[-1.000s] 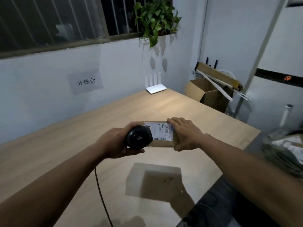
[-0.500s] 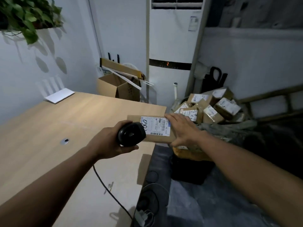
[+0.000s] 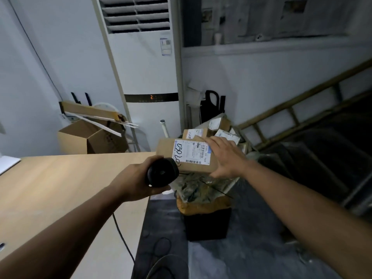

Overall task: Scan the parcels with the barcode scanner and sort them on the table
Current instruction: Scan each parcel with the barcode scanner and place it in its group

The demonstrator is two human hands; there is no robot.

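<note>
Table point(image 3: 60, 178): I see bare wooden top at my left, its right edge ending just short of the parcel, so nothing I hold is over it.
Left hand point(image 3: 130, 184): my fingers are curled round the grip of the barcode scanner point(image 3: 162, 174), thumb underneath. I judge I hold it this close so the label sits in range.
Scanner aim: its round dark back faces me, so I take its long axis to run away from me toward the label. Its cord point(image 3: 122, 238) hangs down past the table edge.
Parcel point(image 3: 189, 156): a flat brown box held in the air just right of the scanner, above the floor and in front of the heap. Its long axis runs left to right, dipping slightly rightward. The white label point(image 3: 191, 152) faces up and toward me, barcode along its near edge.
Right hand point(image 3: 225, 158): fingers lie over the parcel's right end, thumb beneath, clamping it and leaving the barcode uncovered.
Parcel heap point(image 3: 213, 129): more labelled boxes piled behind my right hand, presumably waiting for scanning.
</note>
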